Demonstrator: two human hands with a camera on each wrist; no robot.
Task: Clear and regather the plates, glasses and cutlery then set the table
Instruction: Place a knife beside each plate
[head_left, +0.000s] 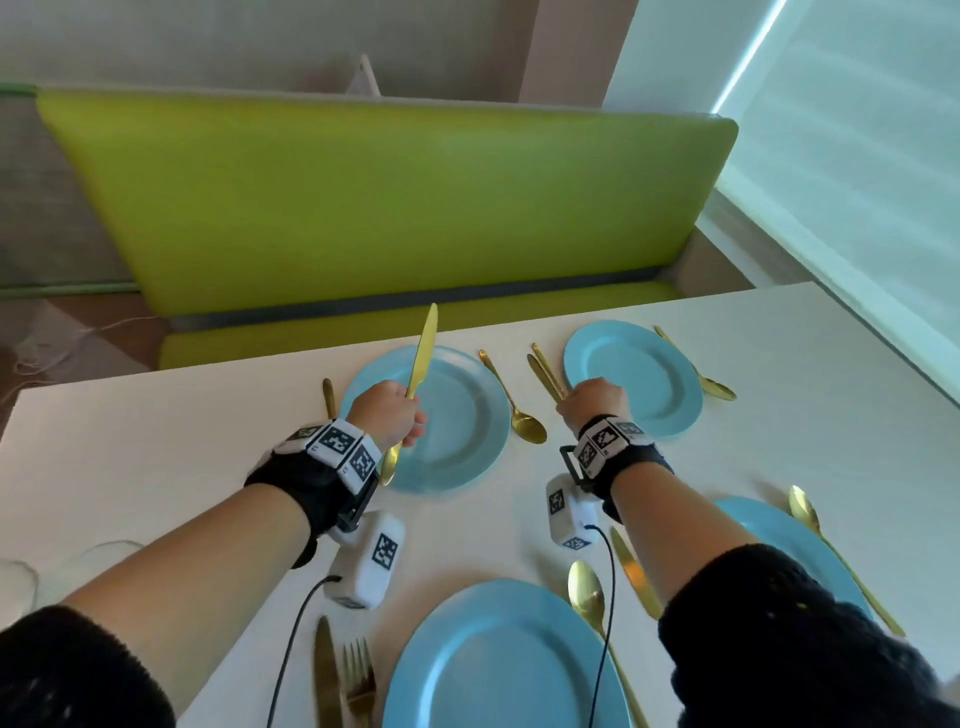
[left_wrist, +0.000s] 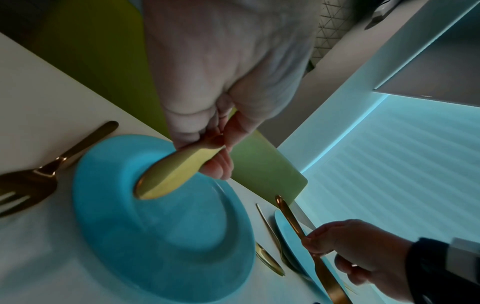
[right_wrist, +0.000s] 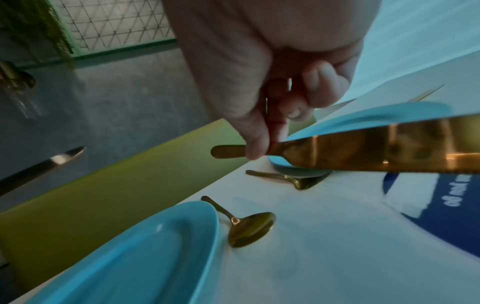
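Left hand (head_left: 387, 413) fingers clamp a gold metal knife (head_left: 420, 364); right hand (head_left: 595, 400) pinches another gold knife (right_wrist: 363, 152), which could slip from the fingertips onto the round blue plate (head_left: 670, 415) beneath.

Four light-blue plates on white worktop (head_left: 156, 415). Far-left plate (head_left: 457, 415) as landmark: gold knife (head_left: 420, 364) held tilted above it in left hand (head_left: 387, 410); gold fork (head_left: 328, 397) flat on its left, gold spoon (head_left: 511, 400) on its right. Further right, second knife (head_left: 543, 376) held in right hand (head_left: 595, 400) beside far-right plate (head_left: 644, 374).
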